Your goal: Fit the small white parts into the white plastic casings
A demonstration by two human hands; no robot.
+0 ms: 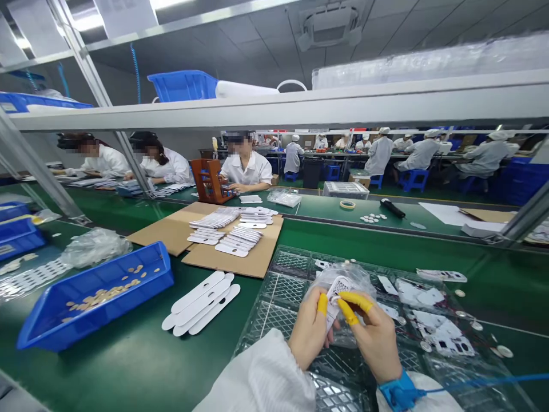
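Note:
My left hand (309,329) and my right hand (371,337) hold a small white perforated piece (335,293) between them, pinched with yellow finger cots. A clear plastic bag (343,280) gathers around the piece and partly covers it. Both hands are above a clear moulded plastic tray (285,294) with gridded pockets. White die-cut sheets (437,335) and small round discs (461,313) lie to the right of my hands. A blue strap (398,392) circles my right wrist, with its blue cord running off to the right.
A blue tray (96,297) of small gold discs and a group of white strips (199,303) lie to my left. White strips rest on cardboard sheets (257,257) ahead. Overhead, a white shelf (274,111) spans the view. Co-workers sit across the green bench (343,207).

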